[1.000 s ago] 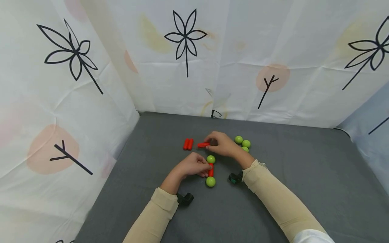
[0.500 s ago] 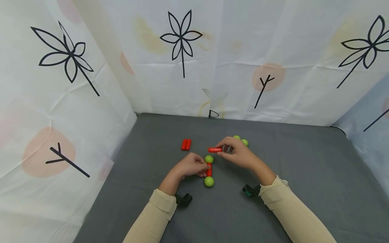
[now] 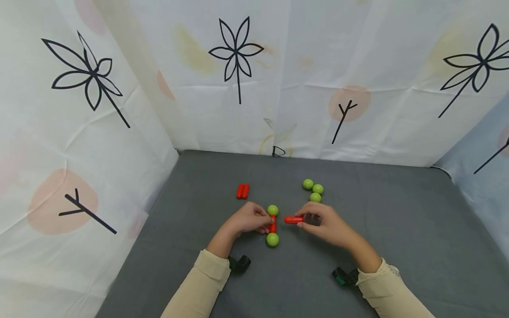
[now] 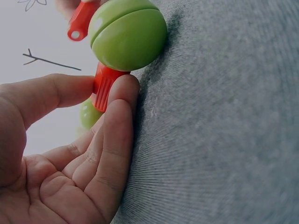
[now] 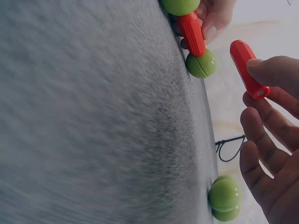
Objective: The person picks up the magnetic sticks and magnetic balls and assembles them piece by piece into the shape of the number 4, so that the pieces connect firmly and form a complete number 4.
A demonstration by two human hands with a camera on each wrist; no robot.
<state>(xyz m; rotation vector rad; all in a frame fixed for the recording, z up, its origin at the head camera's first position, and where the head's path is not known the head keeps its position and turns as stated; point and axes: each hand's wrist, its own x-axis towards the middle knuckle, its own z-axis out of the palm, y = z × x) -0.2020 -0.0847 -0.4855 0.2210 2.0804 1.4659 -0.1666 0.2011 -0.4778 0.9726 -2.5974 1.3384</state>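
My left hand pinches a ribbed red rod between thumb and fingers, low over the grey cloth. A green ball sits at the rod's near end and another green ball at its far end, making a short line. To the right of that line, my right hand holds a second red rod by one end, with thumb and index finger. This rod lies crosswise, its free end pointing left at the line. A pale round spot shows on its end face in the right wrist view.
Two red rods lie side by side at the back left. Several green balls rest close together behind my right hand. Patterned white cloth walls border the grey table surface at the back and sides.
My right hand has picked up a red rod near the back and carried it right and toward me, beside the line. My left hand keeps its hold.
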